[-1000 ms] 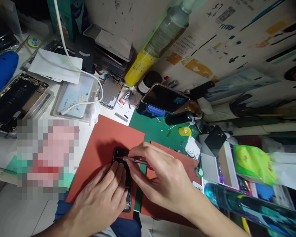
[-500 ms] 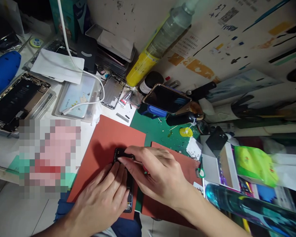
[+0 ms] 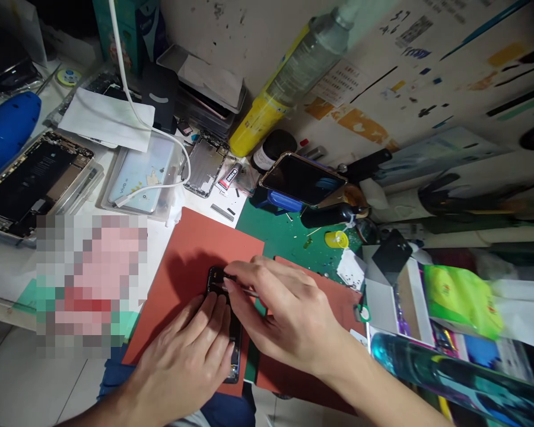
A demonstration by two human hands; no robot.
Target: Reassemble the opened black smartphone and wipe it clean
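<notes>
An opened phone with dark inner parts showing lies lengthwise on a red-brown mat. My left hand rests across its middle, fingers together on the phone and thumb near its right edge, holding it in place. Over the phone's top end, my right hand is closed in a pinch on a thin metal tool. Only a short stretch of that tool shows, so its kind is unclear. My fingers and palm cover much of the phone.
Behind the mat, a phone with a dark screen leans on a blue stand. A glue tube and an empty phone frame lie left of it. Further left sit a boxed light-blue phone and a large opened phone. A white box stands right.
My right thumb and fingertips have shifted slightly right and opened a little, baring more of the phone's top end and the thin tool. My left hand stays on the phone.
</notes>
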